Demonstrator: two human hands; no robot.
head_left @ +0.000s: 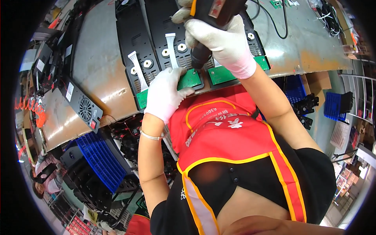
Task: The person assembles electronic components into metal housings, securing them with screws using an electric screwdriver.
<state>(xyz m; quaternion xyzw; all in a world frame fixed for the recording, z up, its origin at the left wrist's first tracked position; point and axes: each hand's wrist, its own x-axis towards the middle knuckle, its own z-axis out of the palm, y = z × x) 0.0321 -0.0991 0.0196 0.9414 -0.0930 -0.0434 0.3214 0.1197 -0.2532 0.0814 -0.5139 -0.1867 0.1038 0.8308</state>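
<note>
Black slotted metal panels (135, 37) lie side by side on the bench, each with a green circuit board (189, 79) along its near edge. My right hand (223, 41), in a white glove, wraps round a black power drill (201, 55) with an orange edge. The drill's nose points down at the right end of the middle board, where a screw shows. My left hand (164, 88), also gloved, grips that board's left part, fingers on top and thumb at the near edge. White ribbon cables (171, 49) and white hex nuts (148, 64) sit on the panels.
A black housing with a fan grille (85, 109) lies at the bench's left edge. Blue crates (102, 160) stand below at left and right. A black cable (285, 27) and a bundle of wires (329, 19) lie at the far right. Another person (49, 170) is at far left.
</note>
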